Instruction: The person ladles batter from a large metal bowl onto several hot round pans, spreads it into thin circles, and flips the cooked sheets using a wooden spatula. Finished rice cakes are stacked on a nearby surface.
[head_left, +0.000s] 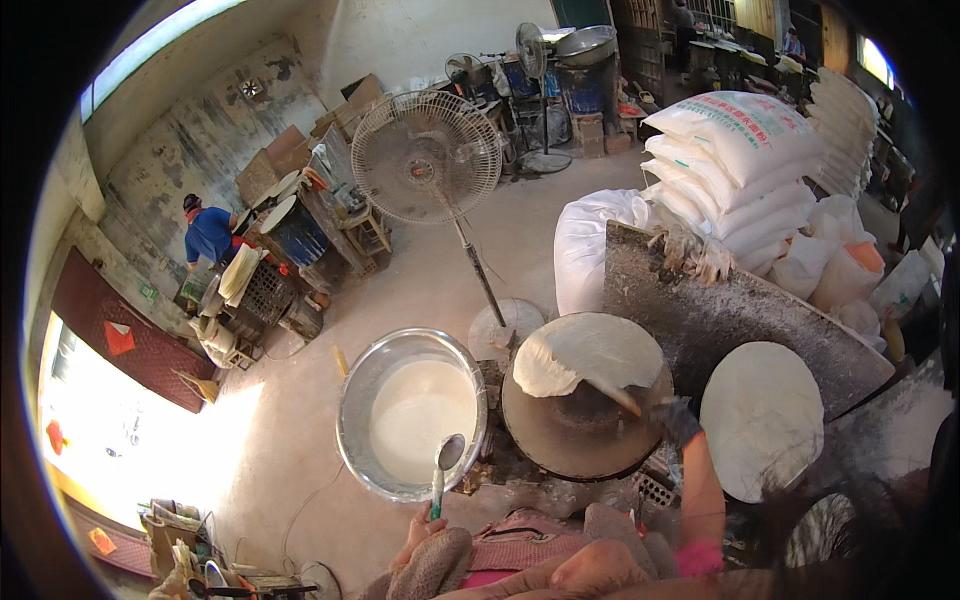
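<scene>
My left hand (424, 529) grips the green handle of a metal ladle (451, 452), its bowl over the near rim side of a wide metal basin (351, 390). Inside the basin is pale batter (420, 409). In a dark glove, my right hand (679, 421) is at the right edge of the round griddle (581, 442), close to the end of a wooden tool (619, 397); whether it holds anything is unclear. A thin pale sheet (611, 349) covers the griddle's far part, its left edge folded and wrinkled. A flat round pale sheet (763, 420) lies right of the griddle.
Beyond the basin stands a pedestal fan (426, 157). A dusty board (742, 330) stands behind the griddle, before stacked white sacks (739, 142) bearing writing. A person (210, 231) in blue works at the far left near a dark drum (295, 229). A cable crosses the floor.
</scene>
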